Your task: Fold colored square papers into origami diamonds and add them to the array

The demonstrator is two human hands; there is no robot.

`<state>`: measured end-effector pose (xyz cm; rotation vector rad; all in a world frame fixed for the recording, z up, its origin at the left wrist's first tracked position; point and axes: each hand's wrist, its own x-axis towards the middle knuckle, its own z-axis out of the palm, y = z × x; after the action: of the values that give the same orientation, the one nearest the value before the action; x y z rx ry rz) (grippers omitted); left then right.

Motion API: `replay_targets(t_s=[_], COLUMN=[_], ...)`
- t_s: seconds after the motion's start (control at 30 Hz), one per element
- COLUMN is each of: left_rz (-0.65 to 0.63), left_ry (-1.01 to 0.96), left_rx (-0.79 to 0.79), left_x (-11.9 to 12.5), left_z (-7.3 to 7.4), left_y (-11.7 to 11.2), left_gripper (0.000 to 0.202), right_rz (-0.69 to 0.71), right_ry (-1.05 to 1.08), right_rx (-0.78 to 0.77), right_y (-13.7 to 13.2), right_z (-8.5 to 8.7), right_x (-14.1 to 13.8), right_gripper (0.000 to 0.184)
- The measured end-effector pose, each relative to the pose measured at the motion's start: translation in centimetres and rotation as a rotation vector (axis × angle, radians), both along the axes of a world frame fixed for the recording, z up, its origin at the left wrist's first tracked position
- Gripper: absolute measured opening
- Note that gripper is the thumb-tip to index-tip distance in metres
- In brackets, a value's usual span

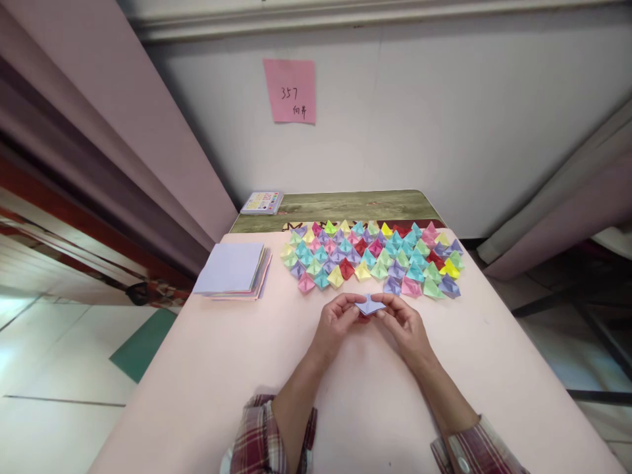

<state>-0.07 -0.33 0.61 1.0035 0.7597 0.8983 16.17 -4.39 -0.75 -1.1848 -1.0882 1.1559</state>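
A small folded lavender paper piece (370, 304) sits between my two hands just above the pink table (207, 368). My left hand (338, 320) pinches its left end, fingers closed on it. My right hand (402, 319) pinches its right end the same way. A bit of red shows under the piece, between my fingers. Directly beyond my hands lie several rows of folded paper shapes (372, 258) in pink, teal, green, yellow, red and purple, packed side by side.
A stack of square paper sheets (233, 270), lavender on top, lies at the left. A paper pack (261, 202) rests on a wood-grain surface (355, 205) behind. A pink note (289, 90) hangs on the wall. The table drops to floor on both sides.
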Motion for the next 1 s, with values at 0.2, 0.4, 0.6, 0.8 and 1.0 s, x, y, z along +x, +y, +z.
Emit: replay_targets(t_s=[0.2,0.4,0.6,0.8,1.0], left_rz=[-0.016,0.005,0.024,0.068,0.126], left_ry=[-0.026,0.034,0.025,0.07,0.112], left_rx=[0.003,0.039,0.055,0.064,0.061], left_x=[0.1,0.5,0.4,0.3,0.1], left_z=[-0.6,-1.0,-1.0,-1.0,-0.8], left_y=[0.1,0.3,0.2,0.5,0.5], left_gripper=[0.028,0.024,0.019,0.02,0.021], right_rz=[-0.01,-0.071,-0.1,-0.171,-0.238], right_ry=[0.024,0.005,0.03,-0.058,-0.034], right_rx=[-0.004,-0.016,0.045,0.043,0.04], right_y=[0.1,0.2,0.2,0.2,0.3], right_z=[-0.3,-0.2,-0.6,-1.2,-1.7], right_x=[-0.2,-0.5,-0.8,-0.7,-0.7], right_gripper=[0.033,0.027,0.022,0.02,0.026])
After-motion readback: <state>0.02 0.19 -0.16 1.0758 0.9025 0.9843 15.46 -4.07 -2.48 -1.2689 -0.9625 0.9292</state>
